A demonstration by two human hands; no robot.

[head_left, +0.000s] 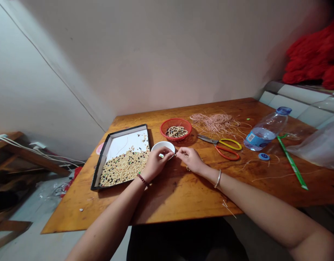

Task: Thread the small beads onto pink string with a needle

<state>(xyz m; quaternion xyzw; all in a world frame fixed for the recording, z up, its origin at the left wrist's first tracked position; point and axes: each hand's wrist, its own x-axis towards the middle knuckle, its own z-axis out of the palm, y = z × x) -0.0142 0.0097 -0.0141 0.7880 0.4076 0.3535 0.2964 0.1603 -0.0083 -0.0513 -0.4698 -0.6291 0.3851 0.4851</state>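
Note:
My left hand (157, 165) is closed in a pinch at the near rim of a small white bowl (156, 146), partly covering it. What its fingertips hold is too small to make out. Close by on the right, my right hand (192, 160) pinches with its fingertips almost meeting the left ones. Pale beads (188, 168) show at its underside and between its fingers, seemingly part of a string of beads. Left of the bowl lies a shallow black-edged tray (126, 129) with many loose cream, dark and a few green beads (123, 168). Behind the bowl stands a red basket (163, 132) of beads.
Scissors (222, 145) with yellow and orange handles lie right of the basket, before a heap of pink cords (214, 122). Further right are a water bottle (264, 132), a blue cap (264, 156), a green strip (293, 165) and a clear plastic bag (317, 145). A wall backs the wooden table (183, 203).

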